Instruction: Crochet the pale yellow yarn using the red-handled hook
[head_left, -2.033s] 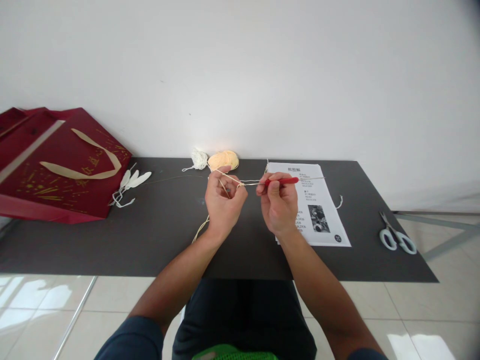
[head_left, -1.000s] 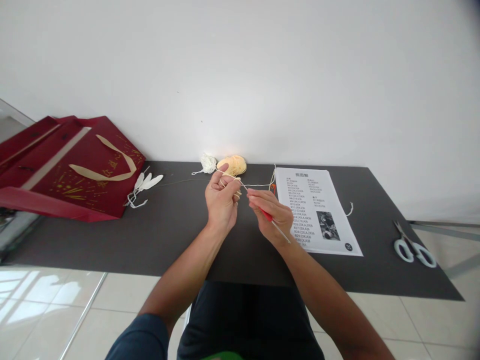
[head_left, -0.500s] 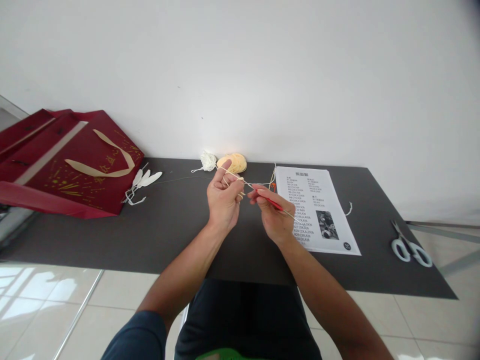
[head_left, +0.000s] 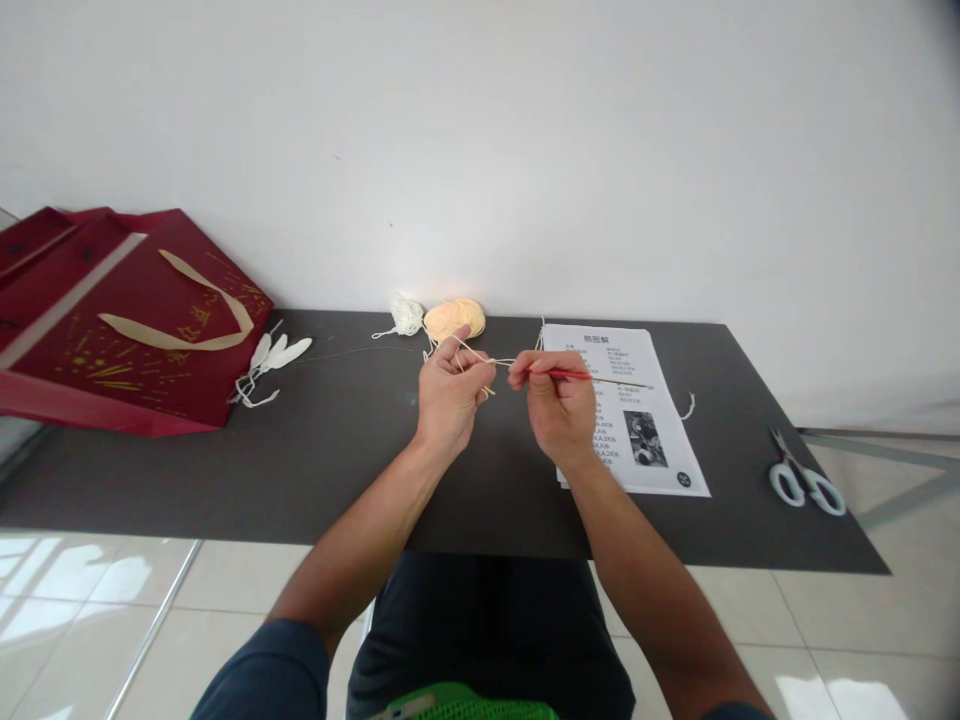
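Observation:
Cream yarn (head_left: 472, 352) is looped over the raised index finger of my left hand (head_left: 448, 395), and its thumb and other fingers pinch the strand. Facing it, my right hand (head_left: 561, 405) grips a crochet hook (head_left: 564, 374) by its red handle, the thin metal shaft pointing right over the printed sheet. Strands stretch across the small gap between both hands. The hook's working tip is too small to make out. Behind my left hand lies a pale yellow yarn ball (head_left: 454, 318), with a smaller white yarn ball (head_left: 406, 315) beside it.
A printed pattern sheet (head_left: 652, 370) lies under and beyond my right hand. Scissors (head_left: 804, 478) rest near the right end of the dark table (head_left: 330, 470). White crocheted pieces (head_left: 271, 358) lie by a red gift bag (head_left: 165, 330) on the left. A wall stands behind.
My right hand has turned, so the hook now lies nearly level instead of slanting down to the right. The strands between my hands are still stretched. The whole view has shifted slightly.

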